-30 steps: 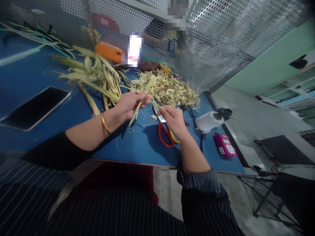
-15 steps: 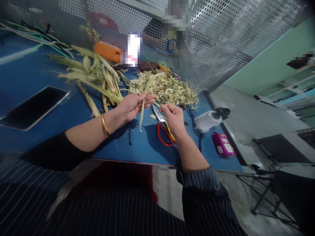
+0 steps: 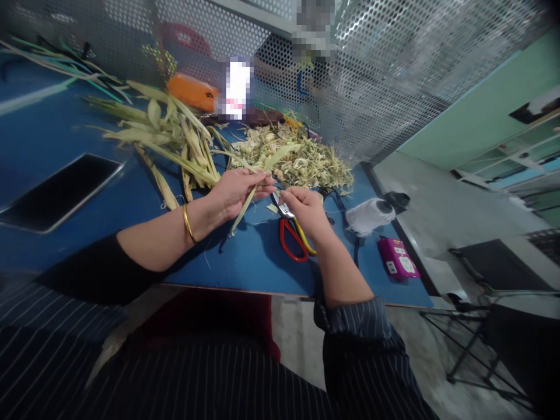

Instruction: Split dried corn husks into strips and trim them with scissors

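Observation:
My left hand (image 3: 240,191) pinches a pale green, dry leaf strip that looks like corn husk (image 3: 244,211) between thumb and fingers. One end of the strip points up toward the heap, the other hangs below the hand. Close by on the right, my right hand (image 3: 304,211) is closed, thumb against fingers; what is in its pinch is too small to make out. Scissors (image 3: 292,239) with one red and one yellow handle lie on the table under the right hand, which partly covers them. Behind both hands spreads a heap of shredded husk pieces (image 3: 301,160).
Longer husks (image 3: 161,134) lie at the left, beyond a dark phone or tablet (image 3: 61,189). A white thread spool (image 3: 370,216) and a purple packet (image 3: 398,258) sit at the right. An orange packet (image 3: 192,93) and a lit screen (image 3: 238,87) stand by the perforated metal panel (image 3: 376,70).
The strip in my left hand has tilted, its lower end swinging left and its upper end right. My right hand has shifted slightly left and down.

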Action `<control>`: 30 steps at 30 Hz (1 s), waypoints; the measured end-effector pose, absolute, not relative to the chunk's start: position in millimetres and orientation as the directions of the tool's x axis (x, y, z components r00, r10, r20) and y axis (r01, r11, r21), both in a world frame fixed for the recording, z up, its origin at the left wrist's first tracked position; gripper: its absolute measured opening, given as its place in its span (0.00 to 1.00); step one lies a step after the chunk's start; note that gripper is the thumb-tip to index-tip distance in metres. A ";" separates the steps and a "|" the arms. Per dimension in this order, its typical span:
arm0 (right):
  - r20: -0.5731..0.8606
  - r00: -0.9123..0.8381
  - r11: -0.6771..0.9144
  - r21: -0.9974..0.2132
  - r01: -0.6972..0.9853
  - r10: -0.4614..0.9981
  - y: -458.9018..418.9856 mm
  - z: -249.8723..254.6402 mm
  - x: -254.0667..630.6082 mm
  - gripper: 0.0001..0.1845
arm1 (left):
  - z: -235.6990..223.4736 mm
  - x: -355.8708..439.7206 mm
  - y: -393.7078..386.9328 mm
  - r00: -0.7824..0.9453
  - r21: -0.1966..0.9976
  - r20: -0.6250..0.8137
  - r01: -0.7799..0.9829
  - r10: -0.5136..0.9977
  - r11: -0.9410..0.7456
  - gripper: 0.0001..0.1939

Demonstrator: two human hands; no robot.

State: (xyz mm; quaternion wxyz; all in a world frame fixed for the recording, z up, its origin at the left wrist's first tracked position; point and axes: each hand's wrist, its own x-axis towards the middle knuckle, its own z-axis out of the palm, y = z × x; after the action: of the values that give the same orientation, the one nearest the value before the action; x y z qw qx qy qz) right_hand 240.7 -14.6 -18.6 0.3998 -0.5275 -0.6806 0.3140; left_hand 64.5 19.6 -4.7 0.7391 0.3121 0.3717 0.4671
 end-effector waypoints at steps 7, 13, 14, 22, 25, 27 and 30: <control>0.342 0.139 0.252 -0.863 0.439 0.929 -9.4 -12.1 253.4 0.18 | 2.8 57.5 18.9 0.250 0.824 -0.215 -0.473 0.944 0.313 0.05; 0.073 -0.028 0.075 -0.995 0.069 0.997 -12.1 -9.1 250.7 0.18 | -4.8 65.1 6.4 0.441 0.883 -0.229 -0.280 0.868 0.376 0.05; 0.034 -0.076 0.034 -0.999 -0.009 0.997 -13.2 -9.5 247.8 0.18 | -6.9 66.5 4.9 0.467 0.888 -0.239 -0.250 0.851 0.386 0.05; -0.140 0.082 -0.108 -0.944 -0.313 0.987 1.9 -21.9 254.8 0.13 | -12.1 71.3 0.8 0.475 0.915 -0.236 -0.186 0.847 0.359 0.07; 0.002 0.381 0.099 -0.967 -0.235 0.925 9.4 -21.6 270.1 0.10 | -11.8 72.1 -0.9 0.438 0.932 -0.244 -0.142 0.865 0.334 0.07; 0.226 0.606 0.314 -0.949 -0.041 0.762 6.6 -16.2 273.0 0.08 | -10.8 72.5 -3.0 0.423 0.941 -0.247 -0.111 0.872 0.320 0.08; 0.605 0.524 0.468 -0.796 0.383 0.600 -7.8 -6.6 262.4 0.10 | -10.3 74.0 -6.9 0.450 0.947 -0.256 -0.059 0.856 0.315 0.08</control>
State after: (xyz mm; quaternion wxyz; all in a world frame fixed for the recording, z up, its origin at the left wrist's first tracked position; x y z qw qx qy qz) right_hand 262.4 -7.8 -6.6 0.7084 -0.5099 -0.4820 0.0764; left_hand 74.0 -6.9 -10.3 0.6993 0.4857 0.4103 0.3269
